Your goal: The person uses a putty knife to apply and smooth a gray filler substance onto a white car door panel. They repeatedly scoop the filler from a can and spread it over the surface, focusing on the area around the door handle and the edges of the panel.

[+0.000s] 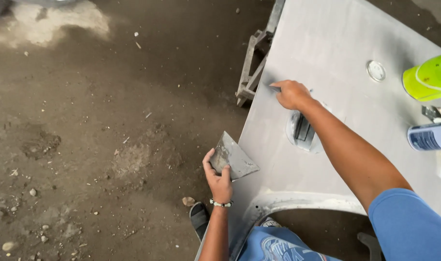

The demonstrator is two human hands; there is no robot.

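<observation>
My left hand point(219, 179) holds a wide metal putty plate point(234, 157) smeared with grey filler, just off the left edge of a large grey panel point(327, 43). My right hand point(290, 93) is closed on a small spreader point(274, 88) whose blade presses flat on the panel near its left edge. A recessed door handle point(302, 131) sits in the panel just below my right forearm. A beaded bracelet rings my left wrist.
A round cap point(376, 70) is set into the panel at upper right. A lime-green can point(429, 77) and a blue-labelled spray can point(431, 137) lie at the right edge. A metal stand point(252, 67) props the panel. Dirt floor with stones spreads left; my sandalled foot point(199, 220) is below.
</observation>
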